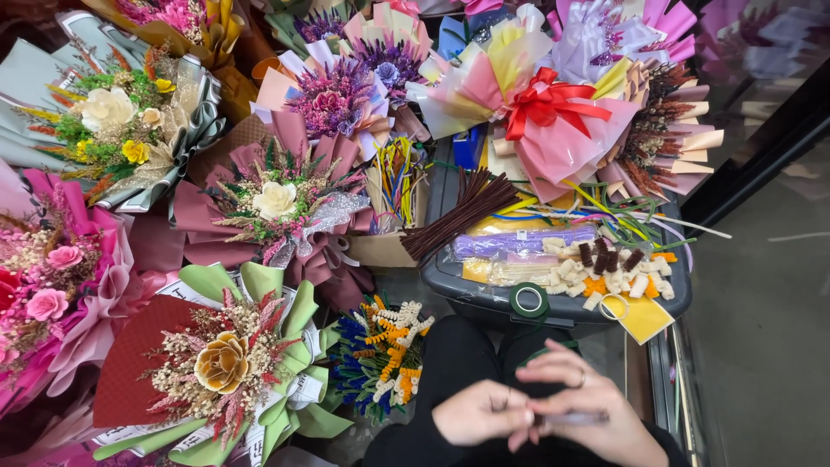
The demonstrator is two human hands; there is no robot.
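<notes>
A thin grey stick [577, 419] is held low in the picture, over a lap in black clothes. It is pinched by the fingertips of the right hand [588, 406], which is curled around one end. A ring is worn on that hand. The other end is met by the left hand [478, 412], whose fingers are pressed close against the right hand's fingers. Whether the stick is truly gripped by the left hand cannot be told.

Just above the hands, a green roll of tape [528, 300] is seen on the edge of a grey bin [484, 298]. The bin is filled with fuzzy wires [462, 212] and small white, brown and orange fuzzy pieces [609, 272]. To the left of the lap, a bunch of blue, orange and white twisted stems [380, 359] is laid. All around, big wrapped bouquets are spread, such as one in green paper [226, 363] and one with a red bow [545, 108].
</notes>
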